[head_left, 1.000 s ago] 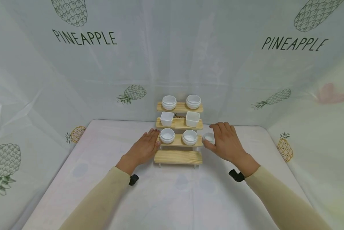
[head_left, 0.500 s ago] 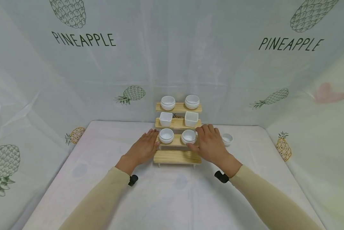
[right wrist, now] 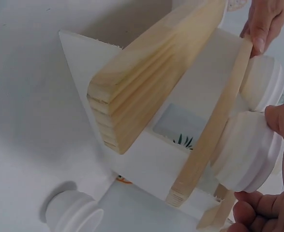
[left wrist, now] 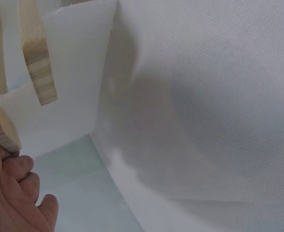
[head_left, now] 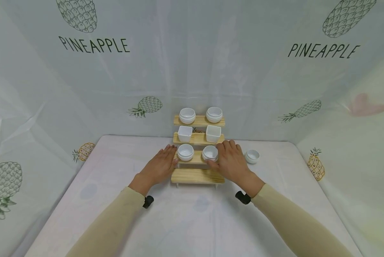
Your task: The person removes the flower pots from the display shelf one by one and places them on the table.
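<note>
A stepped wooden display stand (head_left: 198, 176) with white side supports carries small white bowls in pairs. On its second step from the bottom, my right hand (head_left: 233, 162) pinches the right round bowl (right wrist: 248, 152), thumb on the near side and fingertips opposite. A matching round bowl (head_left: 185, 152) sits at that step's left. My left hand (head_left: 158, 165) holds the left end of the same step, its thumb in front, the other fingers loosely bent below the plank in the left wrist view. Square bowls (head_left: 213, 134) fill the step above; two round bowls (head_left: 187, 116) top the stand.
Another small round white bowl (head_left: 252, 156) stands on the table to the right of the stand, beside my right hand. A pale cloth covers the table (head_left: 192, 221). Behind it hangs a curtain (head_left: 243, 71) printed with pineapples.
My right hand has moved left from the loose bowl on the table to the right bowl on the second step, which it now pinches. The left hand has stayed at the stand.
</note>
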Tool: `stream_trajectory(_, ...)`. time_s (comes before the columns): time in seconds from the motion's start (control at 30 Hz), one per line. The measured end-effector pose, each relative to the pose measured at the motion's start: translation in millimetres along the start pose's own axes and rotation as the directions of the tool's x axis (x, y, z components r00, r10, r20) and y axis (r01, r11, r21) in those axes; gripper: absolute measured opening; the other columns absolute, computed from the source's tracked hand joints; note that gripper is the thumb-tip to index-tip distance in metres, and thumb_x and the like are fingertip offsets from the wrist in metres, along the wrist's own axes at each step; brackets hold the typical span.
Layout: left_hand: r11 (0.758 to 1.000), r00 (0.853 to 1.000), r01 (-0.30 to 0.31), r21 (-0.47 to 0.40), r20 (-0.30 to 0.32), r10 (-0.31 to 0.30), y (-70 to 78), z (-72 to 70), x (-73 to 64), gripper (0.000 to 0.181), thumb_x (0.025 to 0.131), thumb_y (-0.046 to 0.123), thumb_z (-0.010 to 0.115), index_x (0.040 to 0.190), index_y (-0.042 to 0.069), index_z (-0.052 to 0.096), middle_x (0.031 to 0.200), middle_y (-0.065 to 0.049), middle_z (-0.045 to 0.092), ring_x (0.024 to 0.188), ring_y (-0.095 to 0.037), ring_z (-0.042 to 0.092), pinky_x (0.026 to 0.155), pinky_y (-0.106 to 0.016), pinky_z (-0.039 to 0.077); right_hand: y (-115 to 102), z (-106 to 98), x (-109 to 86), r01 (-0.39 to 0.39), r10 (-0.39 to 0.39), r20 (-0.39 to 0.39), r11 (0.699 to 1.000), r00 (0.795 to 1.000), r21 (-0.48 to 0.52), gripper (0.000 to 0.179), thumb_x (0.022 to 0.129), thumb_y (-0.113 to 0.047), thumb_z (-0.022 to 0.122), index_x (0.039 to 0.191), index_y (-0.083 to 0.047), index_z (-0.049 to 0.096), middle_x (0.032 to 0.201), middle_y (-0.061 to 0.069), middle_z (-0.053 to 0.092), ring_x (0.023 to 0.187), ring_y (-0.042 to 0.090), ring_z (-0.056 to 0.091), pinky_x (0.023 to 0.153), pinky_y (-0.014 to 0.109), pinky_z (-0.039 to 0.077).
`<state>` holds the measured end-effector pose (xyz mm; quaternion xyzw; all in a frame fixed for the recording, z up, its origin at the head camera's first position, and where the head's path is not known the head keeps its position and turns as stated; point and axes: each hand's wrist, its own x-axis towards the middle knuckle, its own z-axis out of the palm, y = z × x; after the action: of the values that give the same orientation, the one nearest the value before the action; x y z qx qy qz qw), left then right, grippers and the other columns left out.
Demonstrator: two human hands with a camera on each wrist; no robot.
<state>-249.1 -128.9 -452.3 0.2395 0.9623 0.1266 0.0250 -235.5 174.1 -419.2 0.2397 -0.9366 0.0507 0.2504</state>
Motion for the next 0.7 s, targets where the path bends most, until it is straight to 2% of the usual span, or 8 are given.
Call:
stream_trajectory(0.37,1.000,1.000,0.002,0.003,-0.006,-0.002,-0.4,-0.1,-0.4,0.066,0.117,0.042,0.027,0.167,-0.002,0.022,0.174,-0.018,0.025,0.164,-0.033,0.017,0.134,-0.051,0.019,-1.4,-4.5,2.2,-0.023,0.023,0.004,0.999,1.000,0.029,0.062,0.087,-0.055,0.080,0.105,0.003,0.068,0.091,0.016,0.063,0.087,0.035,0.056,0.067,0.044,0.045)
stream_trajectory(0.7,1.000,1.000,0.001,-0.008,-0.001,-0.001,-1.7,2.0,-0.3,0.067,0.117,0.044,0.025,0.167,-0.001,0.021,0.174,-0.018,0.024,0.164,-0.033,0.016,0.134,-0.050,0.018,-2.3,-7.2,3.7,-0.018,0.018,0.020,1.000,1.000,-0.002,0.060,0.086,-0.055,0.079,0.100,0.003,0.069,0.088,0.015,0.062,0.083,0.035,0.056,0.066,0.043,0.045)
